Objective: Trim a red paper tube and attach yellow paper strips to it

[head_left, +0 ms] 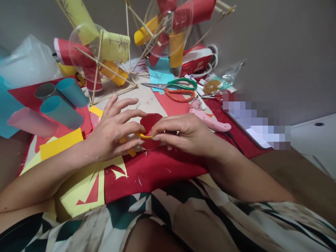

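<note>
A narrow yellow paper strip runs between my two hands above a red paper disc. My right hand is closed, pinching the strip's right end between thumb and forefinger. At its left end, the thumb and a finger of my left hand close around the strip, while the other fingers stay raised and spread. The disc lies behind and under the fingertips, partly covered by my right hand. Small orange paper pieces are beside my left thumb.
Scissors and a pink glue gun lie beyond my right hand. Stick-framed wheels with paper tubes stand at the back. Several translucent cups lean at left. Yellow paper scraps lie near my lap; a phone is at right.
</note>
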Available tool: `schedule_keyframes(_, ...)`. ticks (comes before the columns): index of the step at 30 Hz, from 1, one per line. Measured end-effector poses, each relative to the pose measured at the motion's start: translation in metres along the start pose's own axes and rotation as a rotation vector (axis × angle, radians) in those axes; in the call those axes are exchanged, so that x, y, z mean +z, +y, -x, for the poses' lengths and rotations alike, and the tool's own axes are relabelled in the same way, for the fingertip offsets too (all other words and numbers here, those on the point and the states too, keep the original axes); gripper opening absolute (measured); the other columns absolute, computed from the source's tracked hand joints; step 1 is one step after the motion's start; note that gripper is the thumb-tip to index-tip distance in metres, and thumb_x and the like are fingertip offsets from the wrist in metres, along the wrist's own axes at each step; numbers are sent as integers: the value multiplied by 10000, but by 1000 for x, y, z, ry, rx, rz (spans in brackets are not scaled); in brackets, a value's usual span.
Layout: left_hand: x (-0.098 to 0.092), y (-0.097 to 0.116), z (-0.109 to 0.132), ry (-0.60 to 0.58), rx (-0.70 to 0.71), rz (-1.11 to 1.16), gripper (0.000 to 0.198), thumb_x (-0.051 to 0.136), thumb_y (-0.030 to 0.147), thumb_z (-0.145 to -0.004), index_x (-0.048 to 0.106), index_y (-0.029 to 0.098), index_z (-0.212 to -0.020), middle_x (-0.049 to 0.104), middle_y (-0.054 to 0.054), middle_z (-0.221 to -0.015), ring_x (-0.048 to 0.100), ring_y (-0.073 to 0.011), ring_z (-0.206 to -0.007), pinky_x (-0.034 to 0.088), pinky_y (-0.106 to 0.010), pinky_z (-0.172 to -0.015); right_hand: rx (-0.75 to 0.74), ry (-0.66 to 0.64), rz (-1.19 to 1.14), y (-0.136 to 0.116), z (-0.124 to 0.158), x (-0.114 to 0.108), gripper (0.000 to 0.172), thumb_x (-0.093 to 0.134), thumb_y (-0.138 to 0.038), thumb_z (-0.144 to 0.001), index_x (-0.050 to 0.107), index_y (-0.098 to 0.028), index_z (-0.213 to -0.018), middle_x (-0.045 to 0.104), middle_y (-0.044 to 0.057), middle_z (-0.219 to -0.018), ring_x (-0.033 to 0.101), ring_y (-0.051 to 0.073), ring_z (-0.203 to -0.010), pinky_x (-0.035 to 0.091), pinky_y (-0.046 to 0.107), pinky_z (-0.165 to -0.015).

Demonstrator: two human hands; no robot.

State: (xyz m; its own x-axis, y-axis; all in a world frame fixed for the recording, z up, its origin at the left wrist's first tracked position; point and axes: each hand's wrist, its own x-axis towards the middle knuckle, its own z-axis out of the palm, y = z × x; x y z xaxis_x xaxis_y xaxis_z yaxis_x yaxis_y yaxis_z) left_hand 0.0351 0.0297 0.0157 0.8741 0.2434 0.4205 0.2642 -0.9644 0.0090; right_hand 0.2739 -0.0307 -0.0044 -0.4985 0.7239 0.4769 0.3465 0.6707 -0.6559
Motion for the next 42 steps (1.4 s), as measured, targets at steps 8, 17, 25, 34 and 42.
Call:
schedule_keyframes(8,-5,15,-1,7,54,-161,79,600,299,-935,611,221,-926,651,-28,-1305,435,-267,-1404,252,-573,-1215,45,-82,-29,-3,-2,-2,104,608,-117,-927,697,-124,-872,712,25,-802,638,98,-712,482,201,-684)
schedule_keyframes(17,-12,14,-4,-180,-44,-44,174,583,324,-932,643,161,-932,625,-118,-1337,398,-361,-1422,315,-623,-1164,76,-109,-18,-3,-3,-7,112,600,-137,-931,674,-126,-847,663,7,-731,600,97,-671,461,211,-663)
schedule_keyframes(25,-13,24,-2,-155,-168,33,207,610,324,-911,678,131,-944,681,-134,-1219,497,-385,-1323,434,-599,-1066,80,-104,22,-4,-1,-10,103,606,-142,-933,677,-117,-863,691,13,-743,614,92,-673,457,194,-645)
schedule_keyframes(34,-13,28,1,-138,-239,50,314,622,410,-907,674,104,-953,711,-147,-1092,681,-328,-996,574,-495,-821,64,-109,65,-5,1,-10,106,602,-155,-940,681,-118,-880,706,26,-789,624,94,-692,453,197,-651)
schedule_keyframes(42,-22,35,2,-232,-389,213,263,629,379,-914,640,146,-1034,730,-41,-861,696,-185,-705,501,-268,-563,78,-137,98,-5,1,-10,134,558,-159,-966,667,-118,-900,693,33,-804,614,95,-697,445,202,-661)
